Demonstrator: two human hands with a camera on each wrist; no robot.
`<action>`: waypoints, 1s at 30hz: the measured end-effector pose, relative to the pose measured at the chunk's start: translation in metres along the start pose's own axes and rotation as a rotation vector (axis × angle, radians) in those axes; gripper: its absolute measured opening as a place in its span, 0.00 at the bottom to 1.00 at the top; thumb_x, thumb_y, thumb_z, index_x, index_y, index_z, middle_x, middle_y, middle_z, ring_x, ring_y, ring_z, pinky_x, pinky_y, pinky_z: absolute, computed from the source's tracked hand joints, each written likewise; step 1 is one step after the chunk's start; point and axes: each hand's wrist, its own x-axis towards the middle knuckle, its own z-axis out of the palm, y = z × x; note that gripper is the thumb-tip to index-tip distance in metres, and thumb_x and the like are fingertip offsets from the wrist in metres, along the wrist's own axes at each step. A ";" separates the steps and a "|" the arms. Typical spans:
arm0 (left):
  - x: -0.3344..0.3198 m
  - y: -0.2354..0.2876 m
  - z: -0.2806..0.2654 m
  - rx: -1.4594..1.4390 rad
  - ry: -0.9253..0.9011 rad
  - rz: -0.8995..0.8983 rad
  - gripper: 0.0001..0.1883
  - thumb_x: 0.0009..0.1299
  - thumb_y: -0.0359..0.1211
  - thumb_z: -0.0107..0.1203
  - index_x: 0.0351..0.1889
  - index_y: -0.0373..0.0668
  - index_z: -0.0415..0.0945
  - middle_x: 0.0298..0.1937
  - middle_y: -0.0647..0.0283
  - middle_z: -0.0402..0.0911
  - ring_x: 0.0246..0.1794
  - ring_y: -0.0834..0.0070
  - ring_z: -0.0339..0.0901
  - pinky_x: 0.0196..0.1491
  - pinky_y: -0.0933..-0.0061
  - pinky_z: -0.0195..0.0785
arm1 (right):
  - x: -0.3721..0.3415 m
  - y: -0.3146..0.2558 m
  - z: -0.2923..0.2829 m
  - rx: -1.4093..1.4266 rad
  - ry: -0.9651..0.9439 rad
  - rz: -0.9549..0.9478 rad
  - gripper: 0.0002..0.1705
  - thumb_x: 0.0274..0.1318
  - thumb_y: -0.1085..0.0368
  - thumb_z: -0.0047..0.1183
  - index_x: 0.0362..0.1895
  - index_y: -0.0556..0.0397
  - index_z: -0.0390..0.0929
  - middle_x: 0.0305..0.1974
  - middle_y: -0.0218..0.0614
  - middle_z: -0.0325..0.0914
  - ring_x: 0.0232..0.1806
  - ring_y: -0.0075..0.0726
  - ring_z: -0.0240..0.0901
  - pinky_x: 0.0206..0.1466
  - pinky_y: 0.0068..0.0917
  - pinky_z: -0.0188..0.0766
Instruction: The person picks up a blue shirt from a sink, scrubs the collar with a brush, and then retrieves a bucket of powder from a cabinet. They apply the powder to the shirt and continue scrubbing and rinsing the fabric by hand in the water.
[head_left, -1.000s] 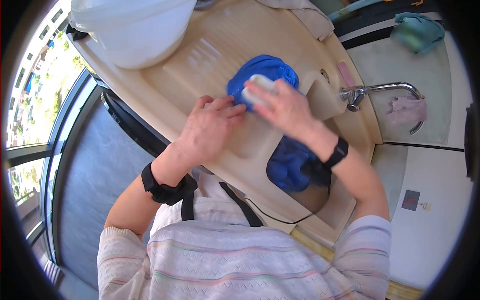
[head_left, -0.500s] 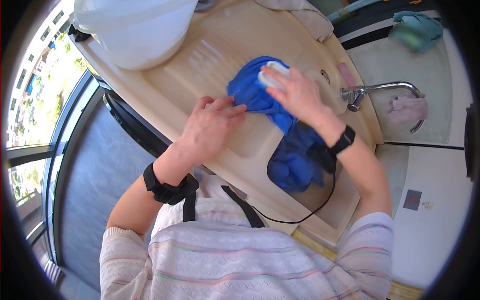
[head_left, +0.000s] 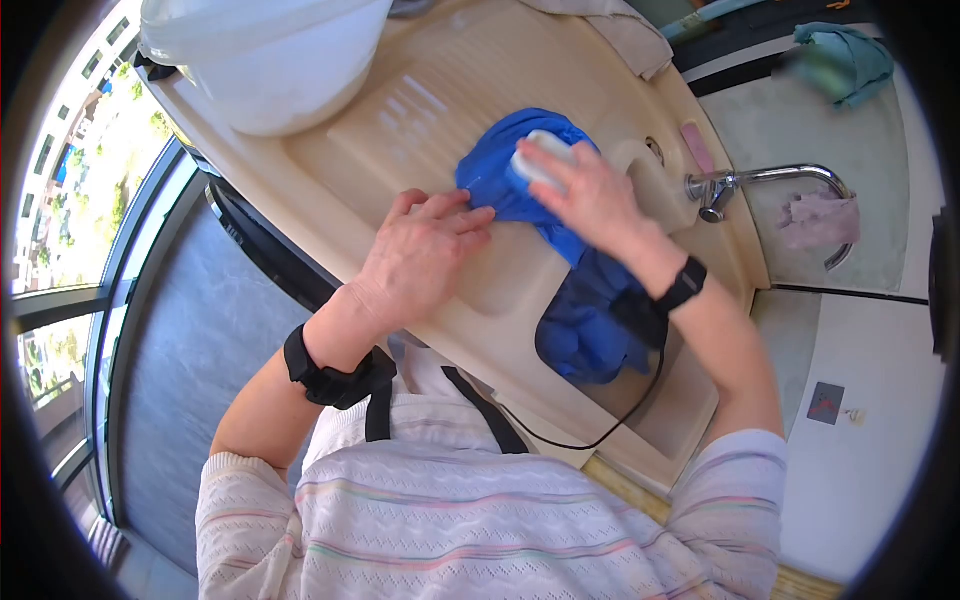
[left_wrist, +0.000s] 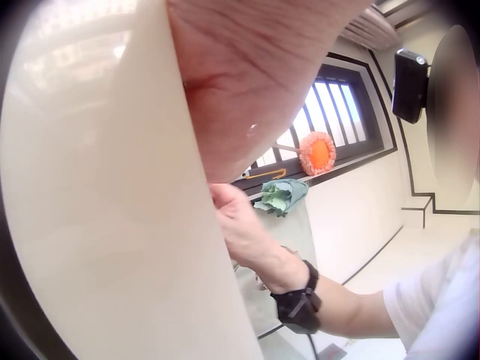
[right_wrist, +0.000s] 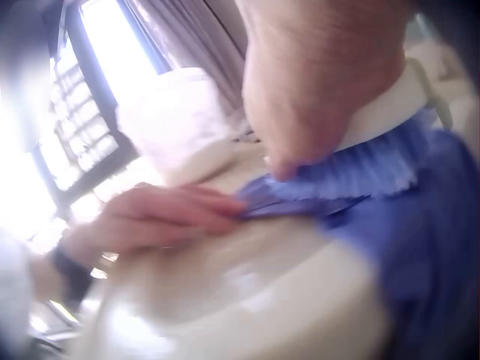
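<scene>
My right hand (head_left: 600, 200) grips a scrub brush (head_left: 541, 160) with a white back, its bristles down on a blue cloth (head_left: 490, 180). Pale blue bristles (right_wrist: 367, 171) show against the fabric in the right wrist view. The wet cloth lies on the ribbed washboard slope of a beige sink (head_left: 410, 150), and its lower part hangs into the basin. Fingertips of my left hand (head_left: 420, 245) press the cloth's near-left edge, fingers fairly straight. The left wrist view shows mostly the palm and the sink's pale edge.
A large white tub (head_left: 270, 70) stands on the sink's far left. The chrome faucet (head_left: 760, 182), with a pinkish rag (head_left: 818, 220) on it, is at right. A pink bar (head_left: 697, 147) lies on the rim. A black cable (head_left: 610, 430) crosses the sink's front edge.
The right hand has moved the brush across the cloth, up and right, then slightly back down. More cloth now stretches toward the basin. The left hand stays in place.
</scene>
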 end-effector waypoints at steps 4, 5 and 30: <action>0.001 -0.001 -0.001 0.005 0.003 -0.003 0.16 0.55 0.25 0.50 0.43 0.45 0.76 0.54 0.71 0.72 0.59 0.70 0.62 0.58 0.62 0.52 | 0.027 0.053 -0.017 0.113 0.017 0.074 0.25 0.50 0.50 0.51 0.55 0.26 0.66 0.38 0.45 0.70 0.39 0.51 0.71 0.39 0.41 0.70; 0.000 -0.001 0.001 0.002 0.011 -0.002 0.16 0.55 0.25 0.50 0.43 0.45 0.76 0.54 0.71 0.72 0.59 0.70 0.62 0.58 0.62 0.52 | 0.034 0.066 -0.019 0.218 0.091 0.065 0.26 0.50 0.49 0.50 0.57 0.27 0.64 0.39 0.45 0.70 0.40 0.51 0.71 0.40 0.40 0.69; 0.010 0.008 -0.014 -0.167 -0.008 -0.052 0.20 0.53 0.24 0.51 0.46 0.46 0.73 0.48 0.65 0.75 0.54 0.63 0.66 0.54 0.62 0.57 | -0.010 0.049 -0.013 0.728 -0.362 0.331 0.16 0.43 0.58 0.57 0.34 0.55 0.79 0.29 0.33 0.78 0.30 0.26 0.72 0.36 0.24 0.67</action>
